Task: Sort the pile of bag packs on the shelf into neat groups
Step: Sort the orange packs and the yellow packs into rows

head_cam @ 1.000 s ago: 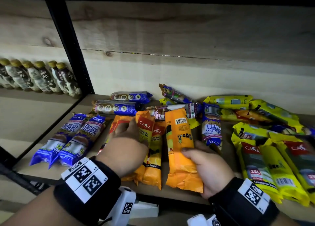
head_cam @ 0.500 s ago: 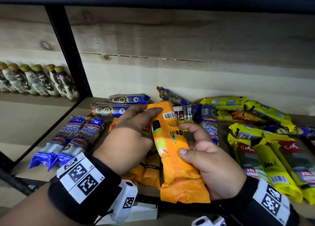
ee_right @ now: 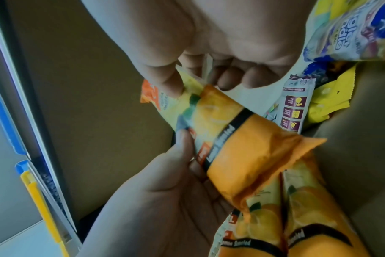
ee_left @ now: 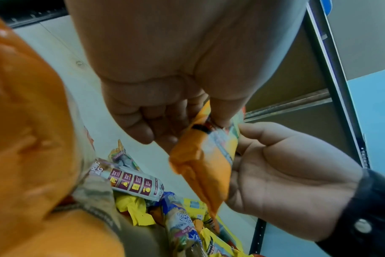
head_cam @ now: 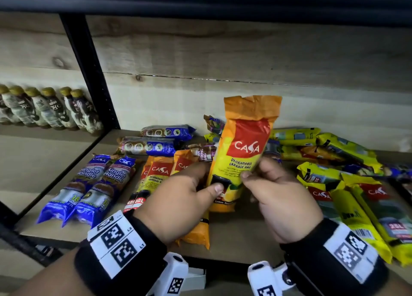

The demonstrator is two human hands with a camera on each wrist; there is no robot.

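left hand [head_cam: 178, 197]: thumb and fingers clamped on the lower part of the orange pack [head_cam: 242, 153], from its 9 o'clock side.
right hand [head_cam: 283, 197]: pinches the same pack from 3 o'clock, thumb on its front.
pack axis: upright, running 6 to 12, label facing the camera, lifted clear of the shelf [head_cam: 240, 240].
target: orange group [head_cam: 156, 175] lies flat at 8 o'clock of the pack, just beside the left hand; left hand is nearer.
next move (my guess): tip the pack flat, parallel to that group, set alongside.
other groups: blue packs [head_cam: 93, 188] at 9 o'clock; yellow packs [head_cam: 356, 202] at 3; loose pile [head_cam: 296, 146] behind.
containers: none; packs sit straight on the shelf board.
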